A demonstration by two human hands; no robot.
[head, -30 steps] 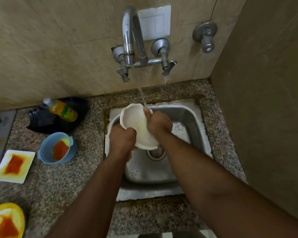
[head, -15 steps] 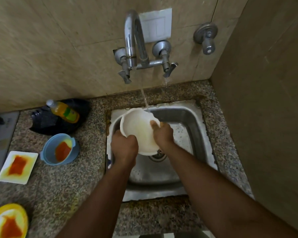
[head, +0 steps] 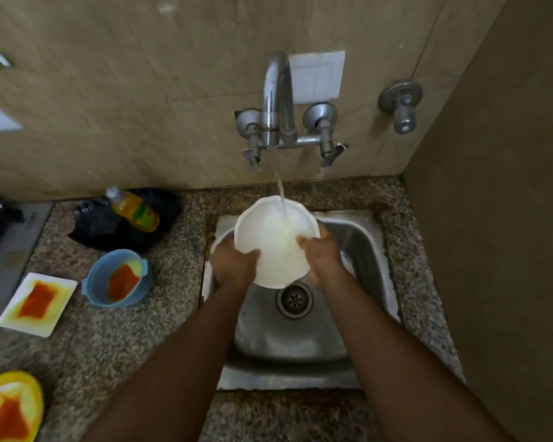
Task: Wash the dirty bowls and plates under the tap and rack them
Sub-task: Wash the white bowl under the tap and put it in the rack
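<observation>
— What have I got under the tap?
— My white scalloped bowl, tilted so its inside faces me, held over the sink with the water stream striking its upper inside. My left hand grips its lower left rim, my right hand its right rim.
— And the dirty ones?
— On the surface to the left: a blue bowl, a white square plate and a yellow plate, all smeared orange-red.

Two bowls, two plates, perhaps one bottle.
</observation>
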